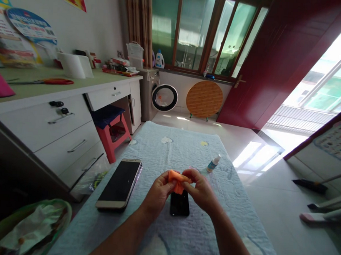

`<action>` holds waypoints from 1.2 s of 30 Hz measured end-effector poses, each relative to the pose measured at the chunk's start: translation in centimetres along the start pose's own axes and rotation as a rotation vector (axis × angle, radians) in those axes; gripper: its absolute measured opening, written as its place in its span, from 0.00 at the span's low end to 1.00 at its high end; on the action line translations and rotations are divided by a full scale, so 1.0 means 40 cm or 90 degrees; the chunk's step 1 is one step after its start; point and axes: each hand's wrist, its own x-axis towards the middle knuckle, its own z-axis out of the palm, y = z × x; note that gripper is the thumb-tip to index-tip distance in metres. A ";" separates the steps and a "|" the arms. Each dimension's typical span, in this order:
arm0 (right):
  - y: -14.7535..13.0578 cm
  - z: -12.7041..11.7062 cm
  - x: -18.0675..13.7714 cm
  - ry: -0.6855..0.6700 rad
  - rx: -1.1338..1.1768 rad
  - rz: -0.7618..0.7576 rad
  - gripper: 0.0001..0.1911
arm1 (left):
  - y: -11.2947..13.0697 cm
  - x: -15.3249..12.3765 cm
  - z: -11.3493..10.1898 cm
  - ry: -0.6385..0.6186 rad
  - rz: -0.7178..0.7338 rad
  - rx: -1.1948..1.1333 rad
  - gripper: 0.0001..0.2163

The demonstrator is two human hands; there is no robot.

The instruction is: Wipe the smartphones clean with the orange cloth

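Observation:
An orange cloth (179, 179) is bunched up between my two hands. My left hand (161, 190) pinches its left side, and my right hand (200, 189) grips the right end. Just below the cloth a black smartphone (180, 206) lies flat, its upper part hidden behind my hands and the cloth. To the left rests a stack of phones, topped by a larger gold-rimmed smartphone (120, 183) with a dark screen. A small spray bottle (213, 163) with a blue label stands beyond my right hand.
A light blue quilted cover (187, 144) lies under everything. At left are a desk (74, 87) with drawers, a pink stool (115, 133) and a waste basket (67, 209). A washing machine (149, 91) with its door open and a round wooden tabletop (204, 99) stand at the back.

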 end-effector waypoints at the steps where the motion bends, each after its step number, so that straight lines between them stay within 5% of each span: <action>1: 0.007 0.001 0.003 0.000 0.029 0.004 0.06 | -0.001 0.001 -0.001 0.010 -0.002 0.004 0.16; 8: 0.040 -0.010 0.004 0.068 0.215 0.043 0.06 | -0.008 0.005 -0.012 0.076 -0.086 0.109 0.13; 12: 0.036 0.002 -0.005 0.098 0.200 -0.022 0.08 | -0.002 -0.001 -0.012 0.009 -0.130 -0.036 0.13; 18: 0.024 -0.012 -0.021 -0.035 0.184 -0.099 0.11 | -0.004 -0.002 -0.009 -0.012 -0.058 -0.098 0.17; 25: 0.038 0.006 -0.025 -0.061 0.327 0.096 0.24 | -0.003 -0.006 0.004 0.000 0.002 0.046 0.20; 28: 0.032 0.017 -0.023 -0.101 0.333 0.132 0.22 | -0.001 -0.005 0.006 0.024 0.032 0.094 0.18; 36: 0.066 0.001 -0.011 0.136 0.256 0.144 0.13 | -0.013 0.010 -0.012 0.111 0.116 0.277 0.09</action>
